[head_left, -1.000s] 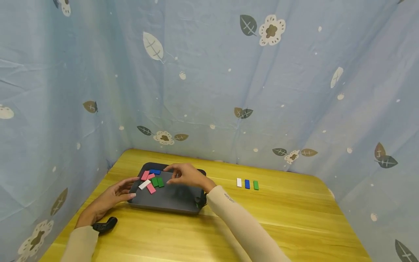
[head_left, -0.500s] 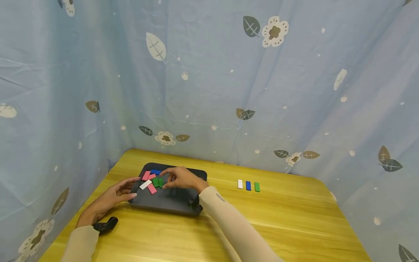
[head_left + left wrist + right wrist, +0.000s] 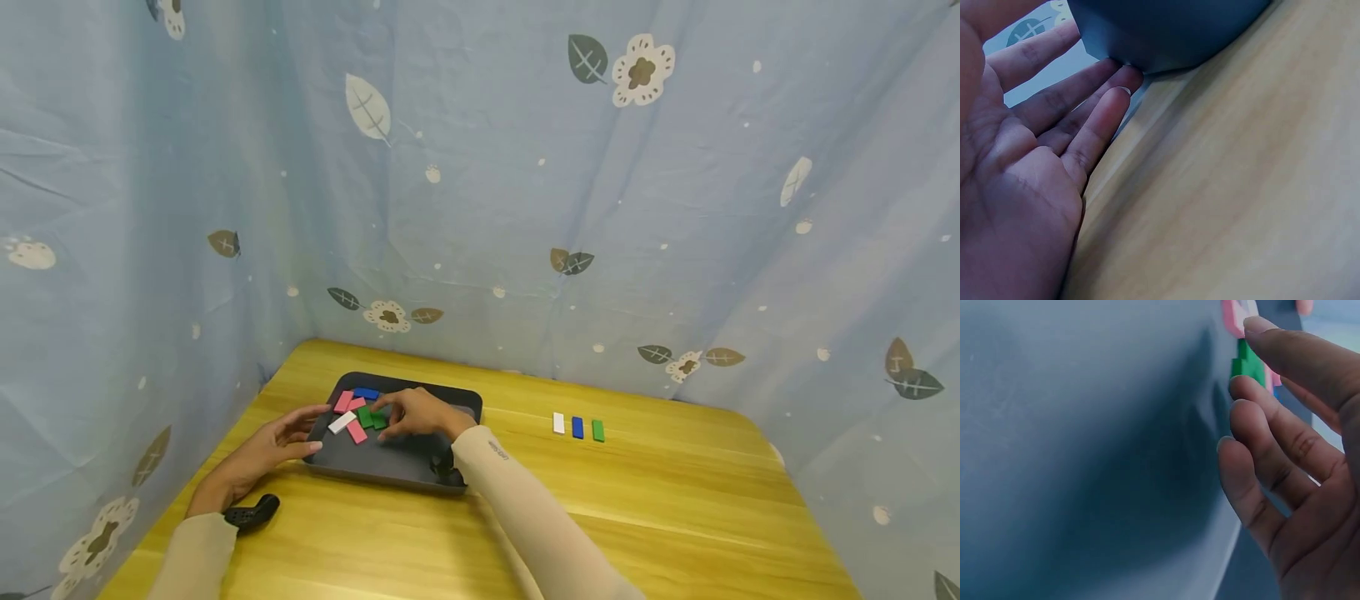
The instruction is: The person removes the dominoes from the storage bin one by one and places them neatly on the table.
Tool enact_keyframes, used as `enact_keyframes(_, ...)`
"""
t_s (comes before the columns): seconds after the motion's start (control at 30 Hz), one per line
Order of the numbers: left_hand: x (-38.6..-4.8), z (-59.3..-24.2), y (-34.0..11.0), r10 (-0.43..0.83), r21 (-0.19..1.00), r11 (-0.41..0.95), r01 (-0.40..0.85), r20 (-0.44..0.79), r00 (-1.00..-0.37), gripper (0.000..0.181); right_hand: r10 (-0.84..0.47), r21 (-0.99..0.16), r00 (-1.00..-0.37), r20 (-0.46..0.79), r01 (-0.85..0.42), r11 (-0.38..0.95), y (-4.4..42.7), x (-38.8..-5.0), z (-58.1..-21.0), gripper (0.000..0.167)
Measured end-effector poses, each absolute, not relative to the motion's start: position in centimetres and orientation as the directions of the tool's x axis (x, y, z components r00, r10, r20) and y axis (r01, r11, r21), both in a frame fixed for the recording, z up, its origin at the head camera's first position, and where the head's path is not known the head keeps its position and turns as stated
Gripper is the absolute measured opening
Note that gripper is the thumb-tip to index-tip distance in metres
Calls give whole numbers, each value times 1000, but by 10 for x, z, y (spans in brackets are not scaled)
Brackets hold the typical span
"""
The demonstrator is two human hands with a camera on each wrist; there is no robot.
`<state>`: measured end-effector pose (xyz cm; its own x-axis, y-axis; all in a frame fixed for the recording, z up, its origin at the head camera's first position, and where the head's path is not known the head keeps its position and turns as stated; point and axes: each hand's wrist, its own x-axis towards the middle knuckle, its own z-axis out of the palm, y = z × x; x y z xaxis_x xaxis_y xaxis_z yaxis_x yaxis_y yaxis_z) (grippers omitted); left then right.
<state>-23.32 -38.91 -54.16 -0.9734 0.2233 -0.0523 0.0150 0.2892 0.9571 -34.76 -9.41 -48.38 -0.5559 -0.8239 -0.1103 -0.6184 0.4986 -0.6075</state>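
A dark grey tray (image 3: pixel 352 457) holds several domino-like blocks: pink (image 3: pixel 356 432), white (image 3: pixel 342 422), blue (image 3: pixel 366 393) and two green. My right hand (image 3: pixel 422 412) is over the tray, thumb and index finger on either side of the right-hand green block (image 3: pixel 379 421). In the right wrist view the index fingertip meets the green block's (image 3: pixel 1239 367) edge, while a gap shows between thumb and block. At the tray's left end, my left hand (image 3: pixel 262 450) has fingers extended along the rim. Fingertips touch the tray's outer wall (image 3: pixel 1147 44) in the left wrist view.
To the right of the tray, a white block (image 3: pixel 558 423), a blue block (image 3: pixel 577 427) and a green block (image 3: pixel 597 431) stand in a spaced row on the wooden table (image 3: pixel 675 500). A patterned blue curtain (image 3: pixel 465 208) hangs behind and beside the table.
My right hand has moved left and down to the green blocks. The right-hand green block has turned and slid slightly right. My left hand stays at the tray; the head view has shifted a little.
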Motion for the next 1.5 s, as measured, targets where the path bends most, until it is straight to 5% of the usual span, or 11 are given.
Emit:
enact_keyframes(0.43,-240,-545,-381,240,961,275,30,-39,-970,65,-736,-603,-665,-122,-540,587,-85,-354,-496,61)
enact_keyframes(0.73,-247,-542,-376,255,963,265,41,-30,-966,65,-673,-579,-734,-90,-511,635,-85,-356,-499,53)
enact_keyframes(1.5,-231,-540,-390,228,956,292,16,-53,-972,67,-704,-650,-703,-105,-487,584,-69,-346,-481,45)
